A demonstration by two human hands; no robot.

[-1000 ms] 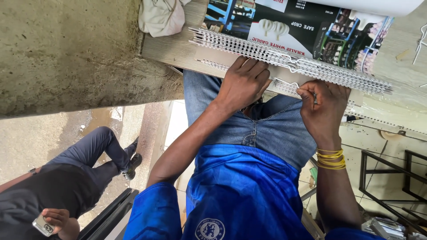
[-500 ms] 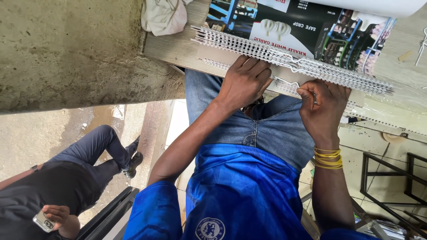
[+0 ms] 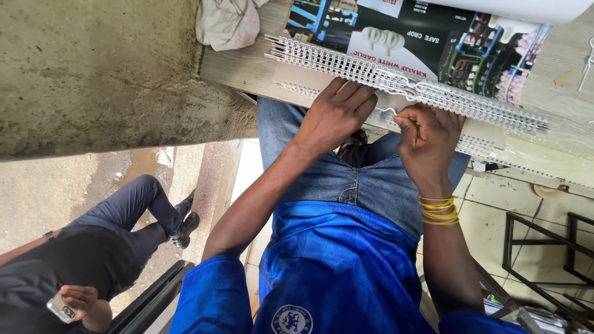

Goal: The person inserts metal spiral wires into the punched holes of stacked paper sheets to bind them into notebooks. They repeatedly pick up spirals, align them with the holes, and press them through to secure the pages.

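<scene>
A long white wire binding comb (image 3: pixel 433 93) runs along the near edge of a printed colour sheet stack (image 3: pixel 427 43) on a wooden tabletop (image 3: pixel 241 68). A beige card strip (image 3: pixel 297 77) lies under the comb. My left hand (image 3: pixel 334 114) rests flat on the card and comb, fingers pointing toward the print. My right hand (image 3: pixel 427 136), with yellow bangles at the wrist, is closed with its fingertips pinching a white wire loop (image 3: pixel 396 114) at the comb's near edge. My blue shirt and jeans fill the lower middle.
A crumpled pale cloth (image 3: pixel 226 25) lies at the table's far left corner. A rough concrete wall (image 3: pixel 93 74) stands to the left. A seated person in dark clothes (image 3: pixel 99 247) holds a phone at lower left. A black metal frame (image 3: pixel 544 260) stands on tiles to the right.
My right hand has shifted slightly along the comb's edge, still pinching wire. My left hand stays pressed on the comb.
</scene>
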